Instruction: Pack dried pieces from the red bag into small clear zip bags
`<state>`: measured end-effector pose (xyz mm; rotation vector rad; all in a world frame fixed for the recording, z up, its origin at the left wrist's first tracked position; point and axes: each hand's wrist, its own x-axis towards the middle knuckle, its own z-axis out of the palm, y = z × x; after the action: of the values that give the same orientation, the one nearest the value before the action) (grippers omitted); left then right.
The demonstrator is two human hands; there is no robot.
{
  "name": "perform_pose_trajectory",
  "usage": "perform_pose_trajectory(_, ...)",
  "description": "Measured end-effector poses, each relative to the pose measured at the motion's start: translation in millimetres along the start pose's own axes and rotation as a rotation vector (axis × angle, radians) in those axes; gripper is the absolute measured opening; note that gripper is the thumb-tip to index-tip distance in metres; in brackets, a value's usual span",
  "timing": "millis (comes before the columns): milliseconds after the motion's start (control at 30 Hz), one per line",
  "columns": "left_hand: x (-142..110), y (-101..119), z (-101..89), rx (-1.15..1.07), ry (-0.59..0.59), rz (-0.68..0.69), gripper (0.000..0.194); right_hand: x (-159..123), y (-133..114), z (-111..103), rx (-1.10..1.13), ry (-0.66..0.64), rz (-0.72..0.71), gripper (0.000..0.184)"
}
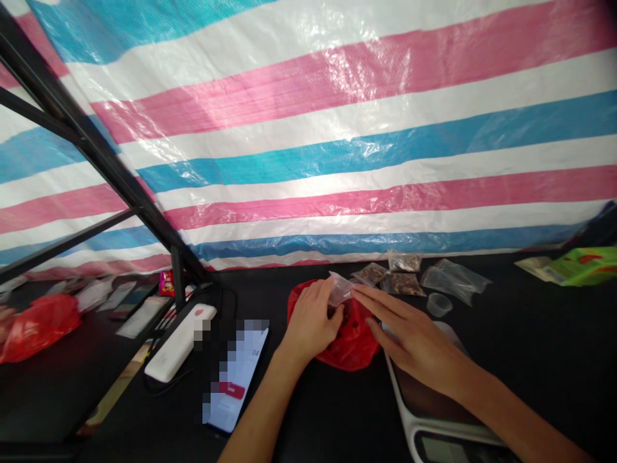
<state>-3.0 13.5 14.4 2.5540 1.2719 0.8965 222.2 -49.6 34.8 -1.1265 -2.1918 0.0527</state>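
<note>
My left hand point(313, 321) is closed on a small clear plastic bag point(341, 289), above a red plastic bag point(354, 350) that lies open on the black table. Dark bits show inside the red bag, too blurred to name. At the clear bag's right edge are the fingertips of my right hand point(409, 337); its fingers are stretched out and the thumb stands apart. Under the right hand and forearm is a white digital scale point(402, 411), partly covered. Just beyond it stands a small clear plastic cup point(439, 305).
Filled clear packets point(403, 283) and flat clear bags point(456, 280) lie at the back, with a green package point(585, 267) farther right. On the left are a phone point(241, 379), a white power bank point(178, 344) and a black metal frame point(178, 276). Striped sheeting point(337, 141) hangs behind.
</note>
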Motion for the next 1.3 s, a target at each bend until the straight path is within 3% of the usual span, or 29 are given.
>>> perform_pose_trajectory(267,1.3,0.4,-2.4,-0.035,-0.012,-0.033,0.043,-0.3,5.7,-0.1,0.062,-0.048,-0.059,0.104)
perform_pose_trajectory(533,1.1,-0.7,-3.4,-0.031,-0.01,-0.039,0.048,-0.7,4.4,-1.3,0.05,-0.04,-0.004,0.107)
perform_pose_trajectory(733,1.7,5.1,-6.1,-0.059,0.029,-0.019,0.049,0.0,2.1,-1.9,0.035,-0.004,-0.017,0.09)
perform_pose_trajectory(933,-1.4,12.9,-3.7,-0.061,-0.022,0.052,0.055,1.4,1.5,-2.6,-0.037,0.016,-0.027,0.065)
perform_pose_trajectory(1100,-1.5,16.8,-6.2,-0.09,0.002,0.047,0.073,3.0,5.0,-3.2,-0.032,0.068,0.04,0.056)
perform_pose_trajectory(1200,-0.5,18.1,-10.2,-0.127,0.017,0.029,0.081,4.9,22.1,-12.2,-0.021,0.144,0.136,0.048)
perform_pose_trajectory(1300,0.2,17.4,-12.9,-0.139,0.034,0.018,0.078,0.4,60.2,-32.3,-0.08,0.314,0.264,0.041)
